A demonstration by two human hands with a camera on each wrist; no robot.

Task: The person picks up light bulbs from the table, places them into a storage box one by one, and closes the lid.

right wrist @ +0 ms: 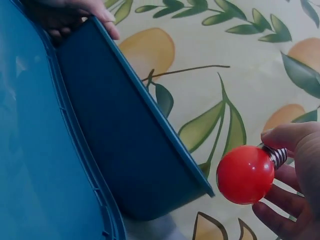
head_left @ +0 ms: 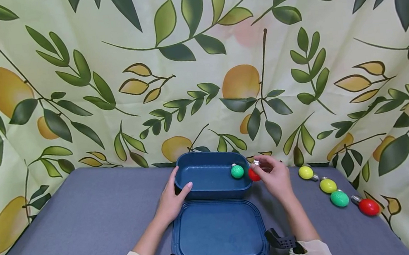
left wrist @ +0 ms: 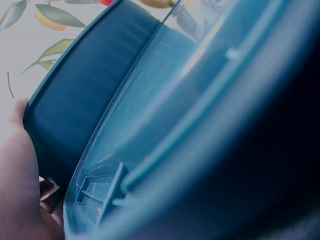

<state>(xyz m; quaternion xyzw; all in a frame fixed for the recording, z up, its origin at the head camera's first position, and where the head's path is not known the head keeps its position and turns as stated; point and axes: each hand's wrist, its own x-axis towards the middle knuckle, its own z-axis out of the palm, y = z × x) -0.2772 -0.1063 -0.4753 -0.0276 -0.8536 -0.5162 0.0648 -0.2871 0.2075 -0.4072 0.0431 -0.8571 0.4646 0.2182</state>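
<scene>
A blue plastic box point(head_left: 215, 193) stands near the back of the table with its top open. One green light bulb point(head_left: 237, 171) lies inside, toward its right end. My left hand point(head_left: 170, 200) grips the box at its left end, thumb on the front corner. In my right hand point(head_left: 276, 179) is a red light bulb point(right wrist: 245, 175), pinched near its silver screw base with the round end down, close to the box's right rim. The left wrist view shows my left thumb at the rim point(left wrist: 75, 42), fingers partly hidden.
A matching blue lid point(head_left: 219, 234) lies flat in front of the box. To the right on the grey table point(head_left: 99, 226) are two yellow bulbs point(head_left: 305, 172), a green bulb point(head_left: 339, 198) and a red bulb point(head_left: 369, 207). A leaf-patterned cloth point(head_left: 196, 116) hangs behind.
</scene>
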